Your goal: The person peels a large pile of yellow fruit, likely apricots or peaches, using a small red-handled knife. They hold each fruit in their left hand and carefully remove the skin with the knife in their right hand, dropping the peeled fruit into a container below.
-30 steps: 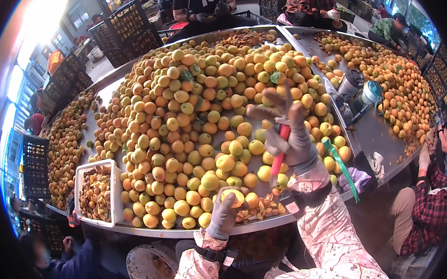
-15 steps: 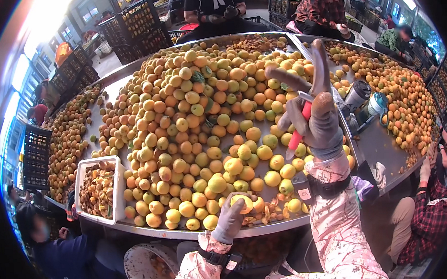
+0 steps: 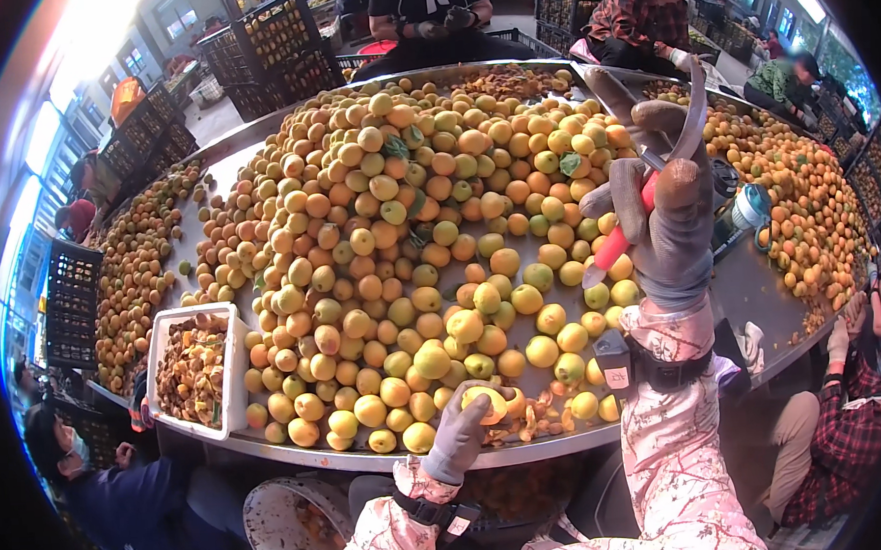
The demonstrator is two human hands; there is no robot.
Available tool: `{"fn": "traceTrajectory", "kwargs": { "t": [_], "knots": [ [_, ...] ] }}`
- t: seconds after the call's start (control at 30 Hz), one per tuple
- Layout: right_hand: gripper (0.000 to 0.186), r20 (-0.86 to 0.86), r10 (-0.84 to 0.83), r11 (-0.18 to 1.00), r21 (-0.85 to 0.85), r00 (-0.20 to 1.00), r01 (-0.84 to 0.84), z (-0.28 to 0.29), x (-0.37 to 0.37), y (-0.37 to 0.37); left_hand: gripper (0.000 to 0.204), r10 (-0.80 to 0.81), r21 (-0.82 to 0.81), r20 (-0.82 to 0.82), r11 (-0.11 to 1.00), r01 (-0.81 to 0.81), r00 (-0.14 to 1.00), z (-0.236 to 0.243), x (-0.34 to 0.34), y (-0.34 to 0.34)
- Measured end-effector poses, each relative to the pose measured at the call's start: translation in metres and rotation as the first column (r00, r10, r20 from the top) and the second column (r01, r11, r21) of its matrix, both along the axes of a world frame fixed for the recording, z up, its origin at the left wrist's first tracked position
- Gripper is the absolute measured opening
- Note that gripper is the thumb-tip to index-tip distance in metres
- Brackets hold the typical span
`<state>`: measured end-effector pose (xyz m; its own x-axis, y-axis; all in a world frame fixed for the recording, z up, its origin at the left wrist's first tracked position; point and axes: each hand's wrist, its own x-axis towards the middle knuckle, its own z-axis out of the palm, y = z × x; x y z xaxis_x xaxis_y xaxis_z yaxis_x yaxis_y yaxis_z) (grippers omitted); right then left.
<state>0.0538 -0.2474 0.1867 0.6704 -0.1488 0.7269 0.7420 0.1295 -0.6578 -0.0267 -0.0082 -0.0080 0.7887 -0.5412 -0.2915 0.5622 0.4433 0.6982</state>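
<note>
At the near edge of the metal table (image 3: 321, 461), my gloved left hand (image 3: 456, 445) is closed round a yellow apricot (image 3: 492, 403), with thumb and fingers at its sides. My gloved right hand (image 3: 672, 211) is raised over the right side of the table, its upper fingers stretched away. It grips a tool with a red handle (image 3: 611, 249); metal shows at both ends of the handle, and the fingers partly hide it. A large heap of apricots (image 3: 361, 244) spreads before both hands. Peel scraps (image 3: 533, 416) lie beside my left hand.
A white tub (image 3: 237, 382) of brownish scraps stands on the table's left. Below the edge is a dirty white bucket (image 3: 294, 527). A light-blue-topped bottle (image 3: 749, 207) stands right of my right hand. Black crates (image 3: 71, 306) and several people surround the table.
My right hand has moved right and slightly down with the red-handled tool, its fingers now pointing more to the right. My left hand keeps hold of the apricot in nearly the same place.
</note>
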Motion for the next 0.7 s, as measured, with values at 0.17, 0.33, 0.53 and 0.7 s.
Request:
{"fn": "traceTrajectory", "kwargs": {
  "t": [0.17, 0.33, 0.53, 0.7],
  "knots": [
    [0.051, -0.033, -0.119, 0.993, -0.028, 0.992, 0.118, 0.008, -0.003, -0.002, 0.037, -0.009, -0.012, -0.006, 1.0, 0.009, 1.0, -0.001, 0.0, -0.002],
    [0.027, 0.056, 0.006, 0.991, 0.134, 0.998, -0.013, 0.018, 0.006, -0.004, 0.036, 0.001, -0.008, 0.004, 1.0, -0.001, 1.0, -0.005, 0.0, 0.001],
    [0.029, 0.113, -0.023, 0.998, 0.067, 0.993, 0.015, 0.03, 0.006, -0.013, 0.036, 0.0, -0.014, 0.013, 1.0, 0.0, 1.0, -0.002, 0.001, -0.001],
    [0.031, 0.011, -0.236, 0.962, 0.147, 0.972, 0.232, 0.031, 0.001, -0.003, 0.036, -0.017, -0.01, 0.015, 1.0, 0.017, 1.0, 0.0, 0.001, 0.0]
  ]
}}
